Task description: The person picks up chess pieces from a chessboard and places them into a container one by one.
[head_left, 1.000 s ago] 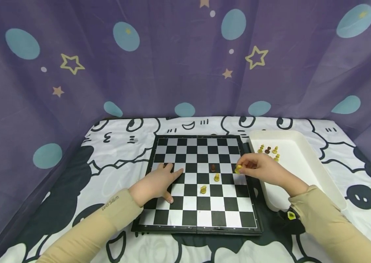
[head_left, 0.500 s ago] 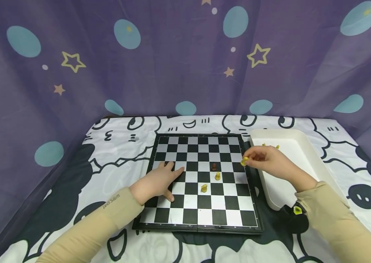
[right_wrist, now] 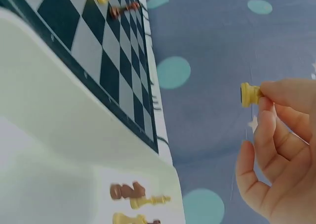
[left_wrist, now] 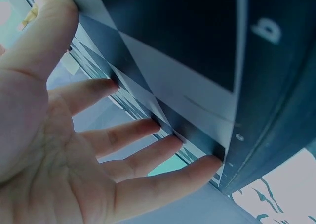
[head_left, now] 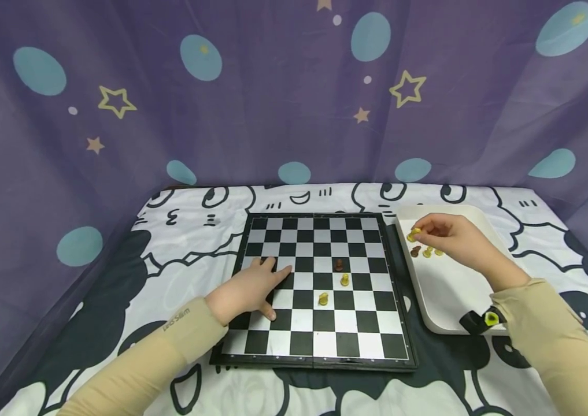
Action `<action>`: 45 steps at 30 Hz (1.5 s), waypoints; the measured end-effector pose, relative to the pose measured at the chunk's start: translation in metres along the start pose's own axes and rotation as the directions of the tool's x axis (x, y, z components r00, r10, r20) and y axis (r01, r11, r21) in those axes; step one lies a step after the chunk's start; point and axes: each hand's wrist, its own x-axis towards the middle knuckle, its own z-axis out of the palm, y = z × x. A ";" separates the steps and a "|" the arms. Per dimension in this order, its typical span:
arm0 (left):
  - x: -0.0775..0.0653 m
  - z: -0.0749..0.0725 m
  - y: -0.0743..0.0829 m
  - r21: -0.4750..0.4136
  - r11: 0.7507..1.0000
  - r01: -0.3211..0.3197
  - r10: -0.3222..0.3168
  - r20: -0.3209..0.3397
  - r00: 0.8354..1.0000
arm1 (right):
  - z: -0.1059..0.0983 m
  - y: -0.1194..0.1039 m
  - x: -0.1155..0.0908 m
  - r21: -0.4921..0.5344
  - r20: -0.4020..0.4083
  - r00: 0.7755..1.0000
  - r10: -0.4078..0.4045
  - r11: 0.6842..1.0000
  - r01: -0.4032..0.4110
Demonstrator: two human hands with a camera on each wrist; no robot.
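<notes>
My left hand (head_left: 244,293) rests on the left side of the black-and-white chessboard (head_left: 301,346), fingers spread; its fingertips touch the squares in the left wrist view. Above the far-left part of the white tray (head_left: 444,292), my right hand (head_left: 452,238) pinches a yellow chess piece (right_wrist: 251,94) between thumb and fingertips. The fingers hide part of it, so its kind cannot be told. On the board stand a brown piece (head_left: 339,264), a yellow pawn (head_left: 344,280) and another yellow piece (head_left: 323,299).
Several chess pieces lie in the tray, among them a brown knight (right_wrist: 127,190) and a slim yellow piece (right_wrist: 150,201). The tray stands right of the board. A patterned cloth (head_left: 195,231) covers the table, and a purple curtain (head_left: 252,133) hangs behind.
My right hand has carried the yellow chess piece from the board's right edge rightward and away, over the tray. The left hand and the pieces on the board stay put.
</notes>
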 end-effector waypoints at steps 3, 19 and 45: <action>-0.001 -0.001 0.000 0.001 1.000 0.003 -0.003 0.005 1.000 | -0.009 0.006 0.001 -0.044 -0.038 0.999 0.010 0.999 -0.012; 0.002 0.001 -0.001 0.015 1.000 0.004 -0.004 0.000 1.000 | -0.041 0.047 0.008 -0.129 -0.193 0.965 0.178 0.970 -0.205; 0.001 0.001 0.001 0.029 1.000 0.009 -0.009 0.004 1.000 | -0.029 0.105 0.014 -0.181 -0.239 0.919 0.313 0.916 -0.358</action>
